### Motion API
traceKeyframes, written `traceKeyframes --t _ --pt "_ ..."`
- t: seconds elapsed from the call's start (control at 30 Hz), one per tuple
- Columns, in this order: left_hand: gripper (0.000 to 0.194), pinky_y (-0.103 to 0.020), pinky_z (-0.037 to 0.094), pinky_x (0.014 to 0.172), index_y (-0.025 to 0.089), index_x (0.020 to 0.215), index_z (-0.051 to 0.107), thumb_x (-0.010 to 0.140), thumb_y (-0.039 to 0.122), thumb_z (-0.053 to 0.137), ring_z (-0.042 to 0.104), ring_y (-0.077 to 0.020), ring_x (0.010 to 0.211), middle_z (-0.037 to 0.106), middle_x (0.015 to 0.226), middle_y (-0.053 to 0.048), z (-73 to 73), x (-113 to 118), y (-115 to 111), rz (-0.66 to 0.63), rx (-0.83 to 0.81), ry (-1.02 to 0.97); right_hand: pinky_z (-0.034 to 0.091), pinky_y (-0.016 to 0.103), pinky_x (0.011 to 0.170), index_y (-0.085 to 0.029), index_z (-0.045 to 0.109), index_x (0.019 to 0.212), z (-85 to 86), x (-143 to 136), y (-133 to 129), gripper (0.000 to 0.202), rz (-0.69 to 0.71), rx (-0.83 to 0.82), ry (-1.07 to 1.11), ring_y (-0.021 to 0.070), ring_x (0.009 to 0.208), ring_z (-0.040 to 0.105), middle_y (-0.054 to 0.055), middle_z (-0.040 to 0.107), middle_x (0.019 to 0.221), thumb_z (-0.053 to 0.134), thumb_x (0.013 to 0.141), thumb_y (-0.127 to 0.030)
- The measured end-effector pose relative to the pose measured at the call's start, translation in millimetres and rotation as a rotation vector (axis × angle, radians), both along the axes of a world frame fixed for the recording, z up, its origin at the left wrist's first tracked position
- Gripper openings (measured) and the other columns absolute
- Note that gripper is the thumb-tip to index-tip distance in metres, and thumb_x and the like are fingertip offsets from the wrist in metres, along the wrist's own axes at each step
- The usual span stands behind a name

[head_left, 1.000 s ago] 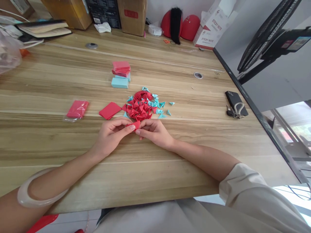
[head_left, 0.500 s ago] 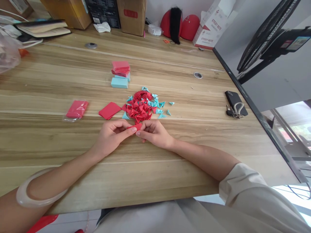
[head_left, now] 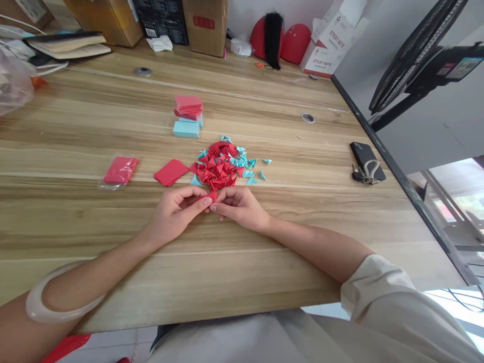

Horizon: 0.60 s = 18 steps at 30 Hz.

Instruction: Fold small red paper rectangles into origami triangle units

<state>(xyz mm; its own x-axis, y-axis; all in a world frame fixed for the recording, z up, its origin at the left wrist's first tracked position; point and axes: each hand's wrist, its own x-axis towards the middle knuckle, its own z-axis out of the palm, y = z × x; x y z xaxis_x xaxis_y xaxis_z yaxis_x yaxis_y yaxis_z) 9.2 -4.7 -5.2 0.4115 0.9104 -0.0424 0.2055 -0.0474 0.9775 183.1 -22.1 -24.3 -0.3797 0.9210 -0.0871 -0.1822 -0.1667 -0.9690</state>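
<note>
Between your fingertips is one red paper [head_left: 213, 196]: your left hand [head_left: 170, 214] pinches it, and your right hand [head_left: 246, 209], fingers drawn narrow, holds its edge. Just beyond both lies one heap of folded pieces [head_left: 216, 171]; beyond your left, one red stack [head_left: 171, 172] and one wrapped packet [head_left: 121, 170].

My left hand [head_left: 174, 209] and right hand [head_left: 244, 207] covered much of the small, red folded paper [head_left: 207, 196], so I could not make out its creases. The left edge cut off the cloudy, pinkish plastic bag [head_left: 14, 83], its contents blurred. The top edge cropped the tall, brown cardboard box [head_left: 206, 33] and the black mesh fan [head_left: 410, 58]. Lettering on the flat, black rectangular object [head_left: 362, 152] was too small to read.
</note>
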Motion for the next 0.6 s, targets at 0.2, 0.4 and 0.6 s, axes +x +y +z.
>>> traceKeyframes --t 0.2,0.4,0.6 --pt "0.015 -0.019 0.047 0.061 0.016 0.073 0.067 0.077 0.031 0.067 0.058 -0.0114 0.066 0.067 0.069 0.000 1.0 1.2 -0.8 0.034 0.056 -0.009 0.048 0.020 0.055 -0.014 0.059 0.069 1.4 0.3 -0.2 0.029 0.010 0.006 -0.004 0.0066 0.058 0.055 -0.001 0.061 0.066 0.074 0.070 -0.038" --pt "0.020 -0.020 0.045 0.058 0.016 0.065 0.065 0.075 0.032 0.068 0.055 -0.0112 0.062 0.063 0.064 0.000 1.2 1.2 0.2 0.018 0.040 -0.013 0.048 0.021 0.054 -0.014 0.056 0.067 -1.6 -0.2 -0.4 0.034 0.037 0.037 -0.017 0.0070 0.057 0.053 -0.001 0.059 0.065 0.072 0.070 -0.044" --pt "0.020 -0.020 0.044 0.059 0.016 0.066 0.065 0.077 0.032 0.067 0.055 -0.0111 0.063 0.064 0.065 0.000 -0.5 -0.8 1.0 -0.011 0.035 -0.007 0.048 0.021 0.054 -0.014 0.055 0.063 -1.8 -0.4 -0.3 0.036 0.043 0.064 -0.007 0.0066 0.057 0.052 -0.001 0.059 0.064 0.073 0.070 -0.044"
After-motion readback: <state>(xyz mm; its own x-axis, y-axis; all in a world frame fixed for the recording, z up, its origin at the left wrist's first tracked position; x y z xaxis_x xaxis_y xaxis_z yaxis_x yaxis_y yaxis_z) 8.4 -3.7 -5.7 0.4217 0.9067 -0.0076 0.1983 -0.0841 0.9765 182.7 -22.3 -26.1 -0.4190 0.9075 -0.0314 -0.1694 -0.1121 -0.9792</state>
